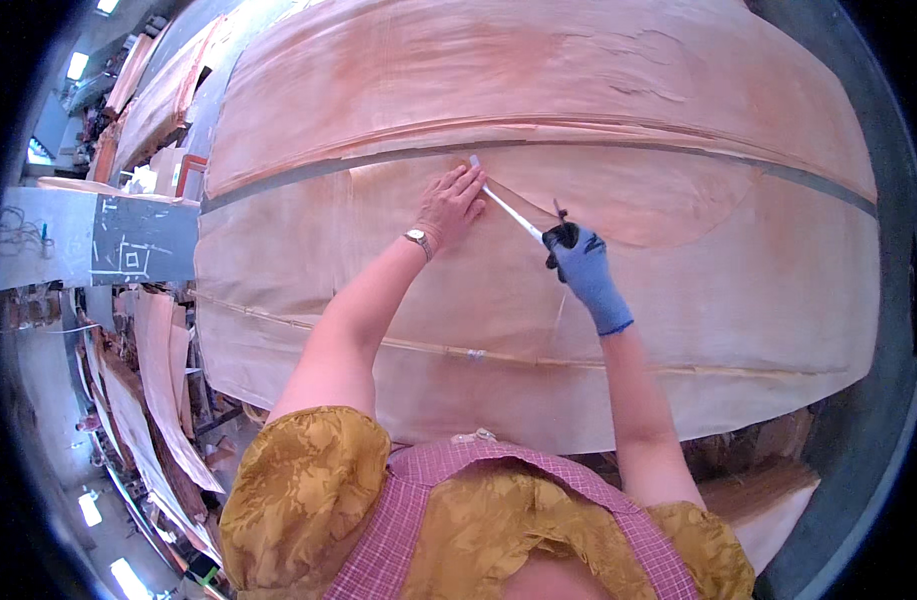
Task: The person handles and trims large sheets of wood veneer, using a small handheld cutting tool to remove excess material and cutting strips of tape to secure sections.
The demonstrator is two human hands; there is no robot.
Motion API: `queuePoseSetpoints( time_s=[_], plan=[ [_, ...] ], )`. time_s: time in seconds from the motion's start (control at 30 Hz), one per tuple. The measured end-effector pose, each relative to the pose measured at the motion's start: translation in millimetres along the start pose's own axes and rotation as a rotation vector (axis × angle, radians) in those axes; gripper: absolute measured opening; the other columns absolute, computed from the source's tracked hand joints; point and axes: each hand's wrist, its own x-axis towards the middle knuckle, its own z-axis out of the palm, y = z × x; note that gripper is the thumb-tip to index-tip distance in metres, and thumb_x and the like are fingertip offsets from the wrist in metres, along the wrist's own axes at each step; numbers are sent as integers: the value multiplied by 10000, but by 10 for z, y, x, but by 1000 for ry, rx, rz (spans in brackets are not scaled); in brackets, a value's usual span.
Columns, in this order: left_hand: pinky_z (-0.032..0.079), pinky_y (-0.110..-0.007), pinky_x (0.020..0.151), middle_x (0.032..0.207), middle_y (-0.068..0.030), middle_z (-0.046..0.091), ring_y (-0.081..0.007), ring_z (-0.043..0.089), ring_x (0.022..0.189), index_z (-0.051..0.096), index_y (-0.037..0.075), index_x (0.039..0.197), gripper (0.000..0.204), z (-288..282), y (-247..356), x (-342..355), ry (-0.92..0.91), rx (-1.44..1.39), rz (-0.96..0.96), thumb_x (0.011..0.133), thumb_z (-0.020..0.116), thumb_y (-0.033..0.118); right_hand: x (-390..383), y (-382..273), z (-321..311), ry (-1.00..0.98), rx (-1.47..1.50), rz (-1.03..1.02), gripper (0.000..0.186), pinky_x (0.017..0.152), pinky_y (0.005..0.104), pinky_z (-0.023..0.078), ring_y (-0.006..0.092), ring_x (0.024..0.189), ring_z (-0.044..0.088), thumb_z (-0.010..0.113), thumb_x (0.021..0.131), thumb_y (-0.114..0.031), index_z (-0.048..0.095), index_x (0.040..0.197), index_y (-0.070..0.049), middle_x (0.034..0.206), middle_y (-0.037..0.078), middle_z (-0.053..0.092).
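Observation:
A large sheet of pale wood veneer (428, 290) lies spread in front of me. My left hand (451, 205), bare with a wristwatch (418, 240) on it, lies flat on the veneer, fingers stretched out beside a narrow white strip of tape (513, 212). The strip slants from a paler end near my left fingertips down to my right hand (578, 262). That hand wears a blue glove with dark fingers and is closed on the strip's lower end. A small dark pointed thing (560, 211) sticks up by the gloved fingers; its kind is unclear.
Beyond a dark gap (398, 155) lies another reddish veneer sheet (538, 70). A thin ridged seam (538, 358) crosses the near sheet. At left stand a grey surface (143, 240) with chalk-like marks and piled veneer (163, 370). More stacked veneer (768, 500) is at lower right.

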Motion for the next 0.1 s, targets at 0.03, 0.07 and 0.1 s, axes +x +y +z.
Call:
queuePoseSetpoints(
  time_s=[0.03,0.07,0.1],
  plan=[
    [355,-418,1088,1391,-105,509,-291,453,1294,539,59,1319,462,39,-26,-27,4,-5,-1,915,571,281,17,-83,-72,-45,44,114,206,418,261,416,108,430,524,609,918,-223,668,917,-26,611,74,632],
    [346,-421,1095,1395,-107,506,-291,450,1298,537,60,1322,473,70,-61,-59,8,-17,-7,910,581,287,1,-111,-93,-20,32,160,213,409,278,417,119,424,526,609,915,-229,670,930,-25,620,80,645],
    [338,-424,1101,1399,-109,502,-290,447,1302,536,61,1325,483,91,-82,-43,16,-32,-5,904,591,293,-26,-93,-146,4,33,180,234,420,300,450,141,438,572,608,906,-247,665,901,-20,617,85,648]
  ],
)
